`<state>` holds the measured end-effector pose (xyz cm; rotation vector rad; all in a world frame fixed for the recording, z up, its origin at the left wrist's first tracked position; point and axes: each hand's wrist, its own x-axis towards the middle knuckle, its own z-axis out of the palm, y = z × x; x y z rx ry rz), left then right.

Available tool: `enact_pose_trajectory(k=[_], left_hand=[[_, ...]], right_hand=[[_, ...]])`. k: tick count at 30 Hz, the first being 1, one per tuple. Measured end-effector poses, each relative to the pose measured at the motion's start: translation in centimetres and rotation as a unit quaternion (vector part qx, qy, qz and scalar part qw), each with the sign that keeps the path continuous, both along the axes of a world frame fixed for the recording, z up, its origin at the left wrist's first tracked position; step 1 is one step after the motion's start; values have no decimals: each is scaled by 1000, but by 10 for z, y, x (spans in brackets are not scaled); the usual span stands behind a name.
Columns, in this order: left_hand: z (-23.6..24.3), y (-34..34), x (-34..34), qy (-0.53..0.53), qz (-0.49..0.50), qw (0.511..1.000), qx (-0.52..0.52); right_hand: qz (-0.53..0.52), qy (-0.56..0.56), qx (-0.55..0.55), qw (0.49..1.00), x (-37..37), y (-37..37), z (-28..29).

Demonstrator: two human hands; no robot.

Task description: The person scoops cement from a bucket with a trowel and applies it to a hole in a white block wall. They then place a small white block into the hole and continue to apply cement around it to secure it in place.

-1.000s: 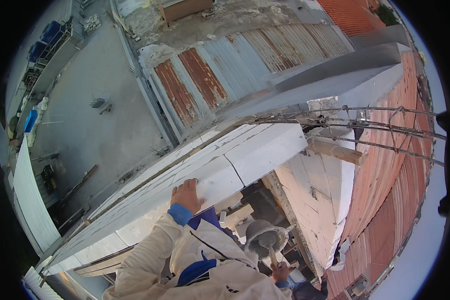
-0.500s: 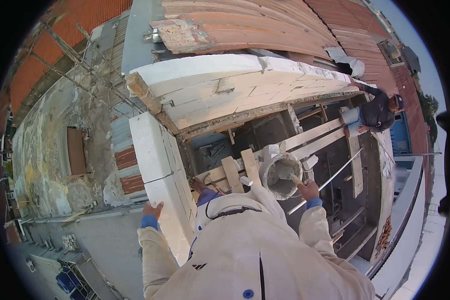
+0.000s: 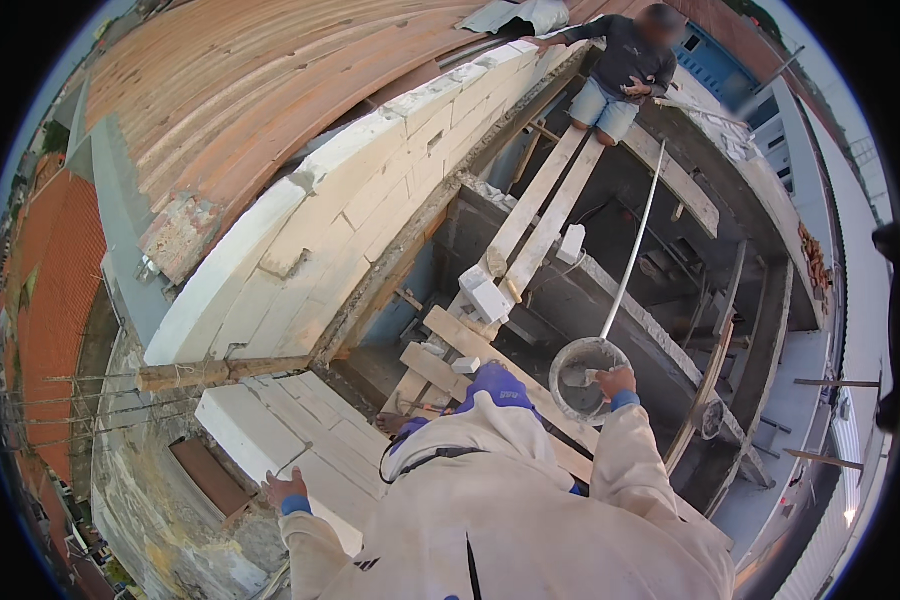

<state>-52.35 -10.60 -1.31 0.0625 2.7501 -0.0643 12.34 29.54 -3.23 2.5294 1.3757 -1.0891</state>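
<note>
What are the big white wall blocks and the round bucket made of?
The white blocks look like light masonry blocks, chalky and matte, with rough grey joints between them. The bucket under the right hand is smeared grey with what looks like mortar, so its own material cannot be told.

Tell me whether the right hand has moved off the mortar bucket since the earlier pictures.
No. The right hand stays on the rim of the mortar bucket above the wooden planks, just as half a second ago; the camera turned instead.
</note>
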Motion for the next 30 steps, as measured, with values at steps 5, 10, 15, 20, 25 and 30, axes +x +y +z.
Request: enact_pose_trajectory(k=[5,10,15,20,25,30], left_hand=[[12,76,66,-45,-34,998,-25],[8,105,142,-97,-85,991,-23],[7,75,191,-103,-154,983,19],[-3,49,202,-179,-104,978,29],[-41,70,209,-224,-86,971,13],[-98,125,197,-286,-181,940,44]], right_hand=[[-30,5,-51,998,48,35,-20],[-26,38,-17,999,69,83,-29],[-29,85,1,996,64,131,-35],[29,92,71,993,36,187,-17],[106,19,165,980,-2,222,14],[91,59,61,992,-32,218,38]])
